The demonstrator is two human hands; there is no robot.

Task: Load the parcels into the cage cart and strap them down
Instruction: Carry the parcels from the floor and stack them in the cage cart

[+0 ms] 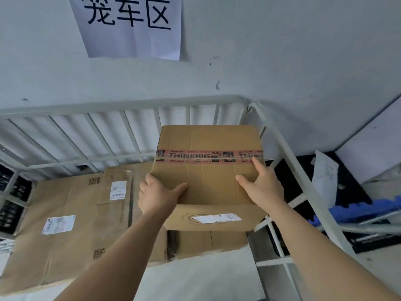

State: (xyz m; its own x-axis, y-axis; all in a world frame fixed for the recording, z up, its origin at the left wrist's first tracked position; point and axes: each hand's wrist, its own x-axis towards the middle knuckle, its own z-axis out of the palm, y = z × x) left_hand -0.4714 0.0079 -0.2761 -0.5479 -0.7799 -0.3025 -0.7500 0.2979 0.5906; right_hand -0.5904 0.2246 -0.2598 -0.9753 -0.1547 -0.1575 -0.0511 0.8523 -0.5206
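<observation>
Both forearms reach out from me, and each hand holds the same parcel (208,174). My left hand (158,196) grips its near left corner, thumb on top. My right hand (263,185) clasps the right edge, fingers lying across the lid.

The parcel sits in the right corner of the cage cart (121,104), above another box (206,237). I cannot tell whether it is resting on that box yet.

A large flat carton (71,203) already lies inside on the left, so I judge loading well begun. No strap is visible, so strapping remains.

The red tape (195,156) reads THINKBIG. The wall sign (130,25) reads 笼车区. The shipping labels (217,218) are too small to read.
</observation>
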